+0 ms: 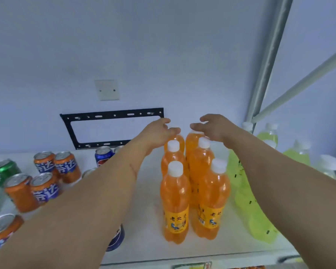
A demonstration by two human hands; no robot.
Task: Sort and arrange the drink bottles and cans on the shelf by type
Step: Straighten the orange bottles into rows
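Several orange soda bottles (176, 200) with white caps stand in two rows at the middle of the shelf (144, 200). My left hand (159, 131) reaches over the back left bottle (177, 141), its thumb at the bottle's top and its fingers spread loosely. My right hand (211, 127) is held the same way over the back right bottle (191, 140). Both hands hide those two caps. Wall shows between each thumb and fingers. Yellow-green bottles (248, 200) stand to the right.
Orange cans (45, 187) are grouped at the left with a green can (2, 169). Blue cans stand behind my left arm (103, 155) and under it (116, 239). A grey shelf post (268, 61) rises at the right. A black bracket (113, 115) is fixed to the wall.
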